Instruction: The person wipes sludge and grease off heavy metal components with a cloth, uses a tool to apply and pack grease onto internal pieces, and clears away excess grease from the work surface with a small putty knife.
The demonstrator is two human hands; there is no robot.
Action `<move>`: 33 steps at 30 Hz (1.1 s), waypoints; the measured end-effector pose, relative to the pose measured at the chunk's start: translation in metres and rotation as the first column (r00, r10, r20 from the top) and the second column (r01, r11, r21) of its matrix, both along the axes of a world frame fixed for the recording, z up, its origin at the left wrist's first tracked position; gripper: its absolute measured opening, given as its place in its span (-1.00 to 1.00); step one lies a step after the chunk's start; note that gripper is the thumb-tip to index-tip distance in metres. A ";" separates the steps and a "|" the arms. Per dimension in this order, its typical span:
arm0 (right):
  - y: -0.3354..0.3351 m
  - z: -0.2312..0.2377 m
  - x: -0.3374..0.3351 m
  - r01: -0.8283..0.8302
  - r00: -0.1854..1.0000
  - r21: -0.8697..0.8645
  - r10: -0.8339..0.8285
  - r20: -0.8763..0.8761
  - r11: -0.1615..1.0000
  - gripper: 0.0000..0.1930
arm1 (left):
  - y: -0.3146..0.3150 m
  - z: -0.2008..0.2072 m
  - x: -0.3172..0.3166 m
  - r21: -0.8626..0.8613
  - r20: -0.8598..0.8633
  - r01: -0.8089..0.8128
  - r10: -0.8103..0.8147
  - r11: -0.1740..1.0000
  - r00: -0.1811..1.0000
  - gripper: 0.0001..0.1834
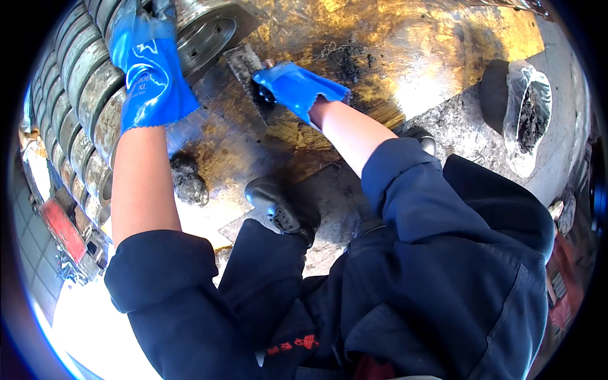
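My left hand (149, 69), in a blue rubber glove, reaches up to a stack of thick metal discs (92, 79) at the upper left. It rests against them; its fingertips run to the picture's top edge and are partly hidden. Beside it lies a larger grooved metal ring (206, 44). My right hand (285, 85), also blue-gloved, is closed on a flat, grimy grey rectangular plate (244, 63). The plate slants close to the ring, above the oily yellow-brown floor sheet (297, 31). What part of it the fingers grip is hidden under the glove.
A clear plastic bag with dark shavings (530, 120) stands at the right. A dark clump (189, 179) lies between my left forearm and my black shoe (278, 206). Black debris (348, 63) is scattered beyond my right hand. A red metal part (63, 229) is at far left.
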State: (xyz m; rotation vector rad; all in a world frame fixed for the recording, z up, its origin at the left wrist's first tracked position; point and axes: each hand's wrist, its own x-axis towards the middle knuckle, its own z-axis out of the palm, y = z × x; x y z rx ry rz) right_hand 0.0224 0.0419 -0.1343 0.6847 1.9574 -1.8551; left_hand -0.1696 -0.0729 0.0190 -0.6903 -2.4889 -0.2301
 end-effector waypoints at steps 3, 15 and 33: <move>0.042 -0.015 0.032 -0.048 0.950 0.330 0.145 -0.276 0.943 -0.75 | -0.006 -0.006 -0.015 -0.067 -0.014 -0.022 0.021 0.997 1.000 -0.59; 0.000 0.075 0.079 0.321 0.912 -0.799 -0.394 0.116 0.508 -0.72 | 0.013 0.010 0.020 0.059 0.067 0.006 -0.010 0.998 0.998 -0.59; -0.078 0.025 0.006 -0.152 0.988 0.066 0.153 -0.020 0.986 -0.72 | -0.010 -0.007 -0.018 -0.076 -0.015 -0.029 0.028 0.997 1.000 -0.56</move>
